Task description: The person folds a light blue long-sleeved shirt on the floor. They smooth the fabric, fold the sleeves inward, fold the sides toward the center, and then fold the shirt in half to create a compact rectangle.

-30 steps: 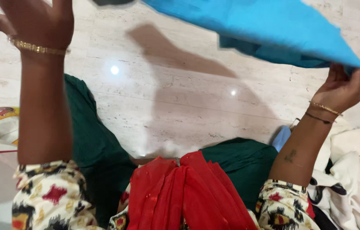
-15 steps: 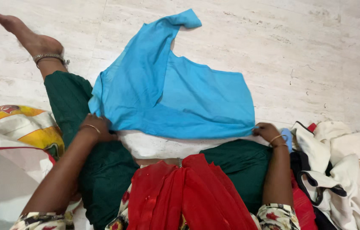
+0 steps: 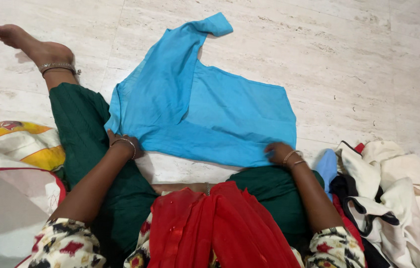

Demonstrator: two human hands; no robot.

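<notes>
A bright blue garment (image 3: 210, 114) lies spread on the pale stone floor in front of me, one sleeve pointing away. My left hand (image 3: 120, 144) rests on its near left corner, fingers partly under the cloth. My right hand (image 3: 278, 151) presses flat on its near right hem. Whether either hand pinches the fabric is hard to tell. I sit with dark green trousers (image 3: 86, 144) and a red scarf (image 3: 215, 223) in my lap.
A heap of white, black and red clothes (image 3: 384, 193) lies at my right. A white cloth with yellow and red edging (image 3: 11, 149) lies at my left. My bare left foot with an anklet (image 3: 36, 47) stretches out at the far left.
The blue garment came down from the air onto the floor. Both hands lowered with it; my right hand has slid left along the hem and my left hand shifted slightly.
</notes>
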